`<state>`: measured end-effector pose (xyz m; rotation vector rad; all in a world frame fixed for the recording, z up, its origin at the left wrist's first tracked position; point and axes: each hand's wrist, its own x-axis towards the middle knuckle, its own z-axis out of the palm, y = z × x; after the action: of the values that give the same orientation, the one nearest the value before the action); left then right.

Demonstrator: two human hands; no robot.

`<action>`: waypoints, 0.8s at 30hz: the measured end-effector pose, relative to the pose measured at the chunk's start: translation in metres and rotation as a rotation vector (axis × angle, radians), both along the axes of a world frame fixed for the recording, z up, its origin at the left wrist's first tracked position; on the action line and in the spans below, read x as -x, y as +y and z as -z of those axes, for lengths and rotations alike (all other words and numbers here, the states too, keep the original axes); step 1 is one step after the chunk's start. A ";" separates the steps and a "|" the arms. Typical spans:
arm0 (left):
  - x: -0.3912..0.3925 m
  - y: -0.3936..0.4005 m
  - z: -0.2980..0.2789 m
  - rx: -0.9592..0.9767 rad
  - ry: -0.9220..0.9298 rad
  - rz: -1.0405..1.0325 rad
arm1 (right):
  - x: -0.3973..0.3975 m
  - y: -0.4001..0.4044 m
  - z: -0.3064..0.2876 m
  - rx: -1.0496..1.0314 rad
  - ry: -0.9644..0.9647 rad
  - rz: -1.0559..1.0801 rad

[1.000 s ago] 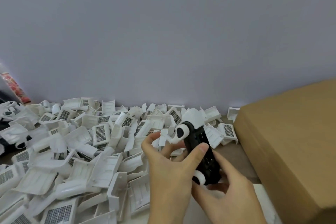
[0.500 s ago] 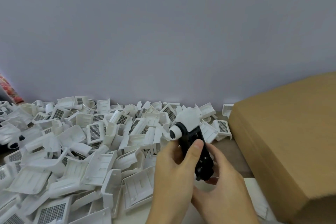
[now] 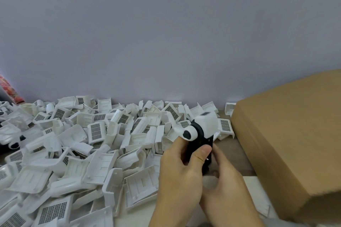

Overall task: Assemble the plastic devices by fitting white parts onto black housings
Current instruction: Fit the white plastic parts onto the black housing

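A black housing stands upright between both hands above the table. A white part sits on its top end, and a white round cap with a black dot juts to the left. My left hand grips the housing, thumb pressed across its front. My right hand holds the lower end from behind and the right. The housing's bottom is hidden by the fingers.
A big heap of loose white parts, many with grid vents, covers the table from the left to the middle. A brown cardboard box stands at the right, close to the hands. A pale wall rises behind.
The housing has been turned more upright and lifted slightly. My left thumb now lies across its front and both hands sit closer around its lower end.
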<state>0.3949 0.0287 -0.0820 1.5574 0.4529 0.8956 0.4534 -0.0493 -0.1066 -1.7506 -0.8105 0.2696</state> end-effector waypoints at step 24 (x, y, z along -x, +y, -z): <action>0.003 -0.004 0.007 -0.485 0.281 0.162 | -0.018 -0.010 -0.013 -0.471 0.291 0.334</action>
<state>0.3916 0.0242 -0.0893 2.1483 0.3115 0.6915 0.4713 -0.0591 -0.0940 -1.3325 -0.3256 0.0930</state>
